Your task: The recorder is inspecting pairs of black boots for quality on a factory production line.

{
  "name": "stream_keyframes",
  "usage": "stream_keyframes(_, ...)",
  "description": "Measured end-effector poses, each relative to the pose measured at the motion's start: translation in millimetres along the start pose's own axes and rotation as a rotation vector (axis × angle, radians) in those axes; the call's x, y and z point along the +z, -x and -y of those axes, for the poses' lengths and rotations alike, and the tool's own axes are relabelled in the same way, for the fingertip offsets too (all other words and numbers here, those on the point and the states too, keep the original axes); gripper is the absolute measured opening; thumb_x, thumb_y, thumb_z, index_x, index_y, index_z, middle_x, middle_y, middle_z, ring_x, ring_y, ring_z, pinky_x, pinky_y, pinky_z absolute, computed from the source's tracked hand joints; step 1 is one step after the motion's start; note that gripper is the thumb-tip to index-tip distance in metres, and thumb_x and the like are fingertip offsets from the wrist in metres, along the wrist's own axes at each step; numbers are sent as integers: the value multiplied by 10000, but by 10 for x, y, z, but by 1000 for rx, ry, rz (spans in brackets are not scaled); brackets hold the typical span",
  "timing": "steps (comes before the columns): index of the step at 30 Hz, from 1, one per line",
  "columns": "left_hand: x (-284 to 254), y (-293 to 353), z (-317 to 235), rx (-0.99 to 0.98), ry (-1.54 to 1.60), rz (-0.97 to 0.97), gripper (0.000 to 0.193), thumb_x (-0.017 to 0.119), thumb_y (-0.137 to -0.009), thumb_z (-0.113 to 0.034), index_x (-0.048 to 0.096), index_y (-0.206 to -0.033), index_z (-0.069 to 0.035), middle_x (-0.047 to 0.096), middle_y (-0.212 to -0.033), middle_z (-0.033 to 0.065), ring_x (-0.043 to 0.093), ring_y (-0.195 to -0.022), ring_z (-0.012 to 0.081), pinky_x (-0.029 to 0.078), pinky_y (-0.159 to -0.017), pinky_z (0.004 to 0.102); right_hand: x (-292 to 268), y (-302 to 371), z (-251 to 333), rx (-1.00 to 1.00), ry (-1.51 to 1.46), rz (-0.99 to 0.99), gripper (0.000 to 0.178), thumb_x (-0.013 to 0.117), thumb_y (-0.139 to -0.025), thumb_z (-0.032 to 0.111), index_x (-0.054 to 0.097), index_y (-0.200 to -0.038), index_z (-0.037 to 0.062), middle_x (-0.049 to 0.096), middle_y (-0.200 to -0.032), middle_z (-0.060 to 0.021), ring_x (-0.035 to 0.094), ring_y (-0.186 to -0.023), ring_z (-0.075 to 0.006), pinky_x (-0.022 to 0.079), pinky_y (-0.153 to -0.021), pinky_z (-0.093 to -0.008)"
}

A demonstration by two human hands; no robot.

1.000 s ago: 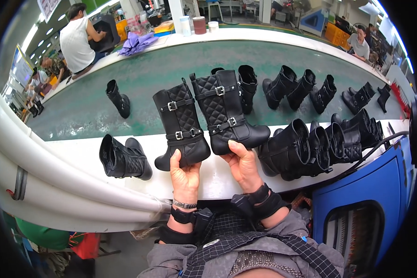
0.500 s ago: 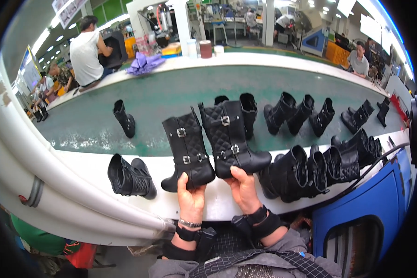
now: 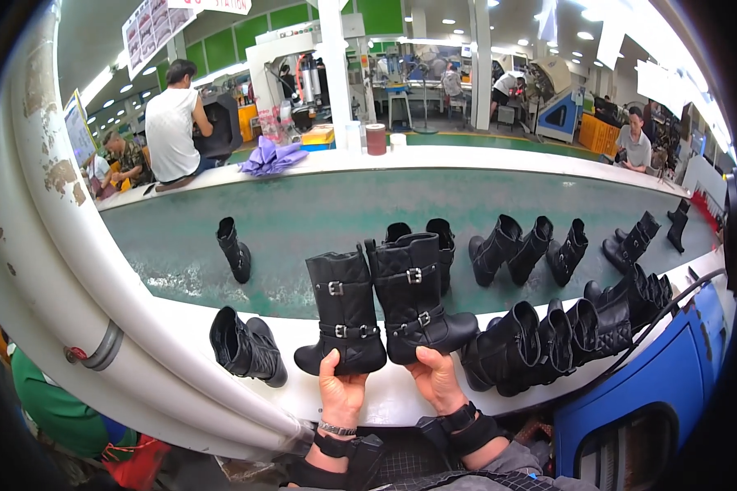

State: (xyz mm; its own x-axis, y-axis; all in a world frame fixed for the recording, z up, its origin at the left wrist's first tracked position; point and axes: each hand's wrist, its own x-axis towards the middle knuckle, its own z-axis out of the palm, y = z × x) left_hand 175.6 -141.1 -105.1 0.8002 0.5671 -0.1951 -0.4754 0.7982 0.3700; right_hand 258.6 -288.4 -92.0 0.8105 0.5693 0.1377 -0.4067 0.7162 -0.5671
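I hold up a pair of black boots side by side, upright, with quilted shafts and silver buckled straps. My left hand (image 3: 341, 391) is closed round the sole and heel area of the left boot (image 3: 343, 307), toe pointing left. The right boot (image 3: 414, 286) sits in my right hand (image 3: 436, 378), thumb against its lower side, toe pointing right. Their shafts nearly touch at the top. The fingers under both soles are mostly hidden. A pair of black boots (image 3: 241, 348) stands on the white ledge (image 3: 295, 393) to the left of my hands.
Several black boots (image 3: 516, 344) crowd the ledge at right. Beyond lies a green conveyor belt (image 3: 327, 200) carrying more boots (image 3: 495, 245). A blue machine (image 3: 655, 385) stands lower right, a thick white pipe (image 3: 98, 245) at left. Purple cloth (image 3: 272, 157) and people are across the belt.
The view has tilted up, so everything sits lower in the picture. The held boots have turned slightly, showing more of their buckles, and both hands keep their grip.
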Motion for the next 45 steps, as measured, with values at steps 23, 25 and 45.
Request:
stream_keyframes(23,115,551,35,898,-1270,190,609,834,-642,-114,566,-1167,37,629,-1124,119,612,-1013,205,463,-899,349,53,535,-361,-250,1032,244,540,488,-928,204,392,-1429,26,340,-1476,-252,339,-1376,-331,236,-1124,-363)
stream_keyframes(25,276,368,-45,991,-1253,138,455,809,-658,-45,621,-1060,54,670,-1020,108,638,-912,180,485,-836,324,72,517,-304,-190,1011,261,542,499,-919,151,382,-1428,4,333,-1493,-216,281,-1409,-302,209,-1140,-365)
stream_keyframes(45,455,-2209,-264,944,-1053,-267,376,683,-784,-15,611,-1147,50,655,-1089,101,625,-940,215,504,-848,337,-532,471,-185,104,739,149,192,587,-907,101,623,-1043,-30,667,-933,-64,602,-857,-90,486,-779,-248)
